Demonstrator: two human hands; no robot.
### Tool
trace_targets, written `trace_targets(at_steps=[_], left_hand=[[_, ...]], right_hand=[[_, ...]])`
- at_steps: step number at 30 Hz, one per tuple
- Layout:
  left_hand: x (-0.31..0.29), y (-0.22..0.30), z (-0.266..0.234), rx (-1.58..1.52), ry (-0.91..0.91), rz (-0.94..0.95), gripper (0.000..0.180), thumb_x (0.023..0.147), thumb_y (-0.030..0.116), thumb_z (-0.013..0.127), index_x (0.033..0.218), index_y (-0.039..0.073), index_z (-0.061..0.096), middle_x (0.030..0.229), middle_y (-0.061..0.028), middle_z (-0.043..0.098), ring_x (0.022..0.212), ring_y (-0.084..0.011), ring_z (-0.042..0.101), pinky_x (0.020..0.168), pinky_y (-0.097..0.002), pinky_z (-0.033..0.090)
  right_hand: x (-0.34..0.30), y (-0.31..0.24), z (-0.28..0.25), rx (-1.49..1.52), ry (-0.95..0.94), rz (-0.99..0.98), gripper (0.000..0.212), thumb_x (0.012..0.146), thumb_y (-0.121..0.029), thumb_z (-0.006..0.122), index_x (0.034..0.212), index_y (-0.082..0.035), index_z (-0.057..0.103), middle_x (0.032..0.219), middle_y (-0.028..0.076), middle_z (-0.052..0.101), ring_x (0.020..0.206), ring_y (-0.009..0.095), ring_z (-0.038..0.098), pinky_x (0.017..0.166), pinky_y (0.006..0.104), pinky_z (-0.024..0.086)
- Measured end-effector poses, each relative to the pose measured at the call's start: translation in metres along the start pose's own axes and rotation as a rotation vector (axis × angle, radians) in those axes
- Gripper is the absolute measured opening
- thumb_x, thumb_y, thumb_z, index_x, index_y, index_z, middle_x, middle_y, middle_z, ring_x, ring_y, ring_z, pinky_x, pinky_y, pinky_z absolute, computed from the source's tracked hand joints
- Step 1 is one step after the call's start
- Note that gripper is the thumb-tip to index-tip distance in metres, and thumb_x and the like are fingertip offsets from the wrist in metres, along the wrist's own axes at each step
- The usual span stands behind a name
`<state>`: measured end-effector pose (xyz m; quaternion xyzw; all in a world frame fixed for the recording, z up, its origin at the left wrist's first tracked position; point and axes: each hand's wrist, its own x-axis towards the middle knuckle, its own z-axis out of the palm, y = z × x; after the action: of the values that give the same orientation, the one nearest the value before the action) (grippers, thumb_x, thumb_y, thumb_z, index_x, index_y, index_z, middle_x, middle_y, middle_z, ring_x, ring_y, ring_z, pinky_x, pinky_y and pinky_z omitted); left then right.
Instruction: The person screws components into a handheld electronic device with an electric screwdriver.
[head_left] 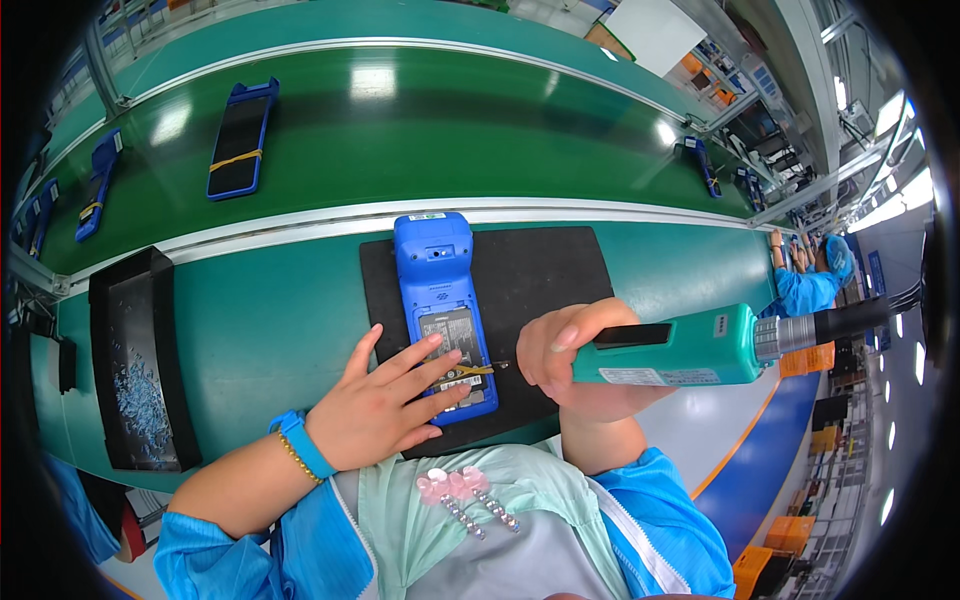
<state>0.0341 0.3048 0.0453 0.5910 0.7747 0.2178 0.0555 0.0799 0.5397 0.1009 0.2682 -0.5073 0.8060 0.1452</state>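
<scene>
A blue handheld terminal (434, 246) lies back side up on a black mat (545, 265), its dark labelled battery (447, 326) exposed. A yellow rubber band (480, 371) crosses its lower part. Flat over that lower part rests my left hand (378, 412), fingers spread across the battery and band. My right hand (575, 355) is wrapped round a green electric screwdriver (690, 345), held nearly level, its cable end pointing right. The front end of the screwdriver is hidden by my fingers; a small metallic tip shows just right of the terminal's edge.
A black tray (101, 310) with many small bluish screws (142, 400) stands at left. Beyond a metal rail, a green conveyor belt (370, 140) carries several blue terminals, one face up (240, 140). At far right a person in blue (812, 285) works at the same bench.
</scene>
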Motion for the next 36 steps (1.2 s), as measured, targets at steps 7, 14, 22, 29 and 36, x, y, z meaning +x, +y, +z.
trace_targets(at_steps=[7,14,22,29,36], left_hand=[[0.000,-0.003,-0.001,-0.053,0.036,0.059,0.053,0.081,0.036,0.074,0.131,0.027,0.061,0.150,-0.0064,0.042,0.145,-0.0281,0.029,0.110,-0.0670,0.021],[0.004,0.004,0.000,-0.026,0.057,0.113,0.052,0.076,0.034,0.077,0.127,0.027,0.064,0.146,-0.0006,0.047,0.144,-0.0262,0.031,0.109,-0.0667,0.021],[0.010,0.013,0.000,0.015,-0.014,0.137,0.049,0.078,0.034,0.075,0.125,0.029,0.064,0.144,0.0058,0.048,0.144,-0.0211,0.029,0.110,-0.0656,0.020],[0.012,0.015,-0.001,-0.024,-0.036,0.095,0.049,0.077,0.034,0.076,0.124,0.029,0.065,0.142,0.0069,0.050,0.144,-0.0207,0.030,0.111,-0.0642,0.020],[0.012,0.016,-0.003,-0.025,-0.056,0.092,0.047,0.079,0.034,0.075,0.125,0.029,0.065,0.143,0.0069,0.049,0.144,-0.0207,0.029,0.111,-0.0639,0.020]], right_hand=[[-0.014,-0.007,0.013,0.077,-0.016,0.047,0.067,0.094,-0.056,0.043,0.106,0.007,0.060,0.058,0.010,0.056,0.046,0.017,0.050,0.044,0.0304,0.039],[-0.032,-0.014,0.009,0.060,-0.009,0.117,0.048,0.101,-0.036,0.047,0.103,0.011,0.061,0.060,0.013,0.057,0.048,0.016,0.050,0.046,0.0295,0.038],[-0.041,-0.016,0.003,0.101,0.028,0.089,0.052,0.100,-0.038,0.048,0.101,0.012,0.062,0.060,0.013,0.057,0.047,0.017,0.050,0.045,0.0295,0.038],[-0.042,-0.019,0.000,-0.067,-0.009,0.160,0.058,0.099,-0.049,0.047,0.103,0.006,0.062,0.060,0.009,0.057,0.046,0.018,0.049,0.043,0.0309,0.038],[-0.042,-0.021,0.000,-0.109,-0.019,0.155,0.036,0.099,-0.028,0.053,0.105,0.006,0.062,0.058,0.009,0.056,0.046,0.018,0.050,0.044,0.0302,0.039]])
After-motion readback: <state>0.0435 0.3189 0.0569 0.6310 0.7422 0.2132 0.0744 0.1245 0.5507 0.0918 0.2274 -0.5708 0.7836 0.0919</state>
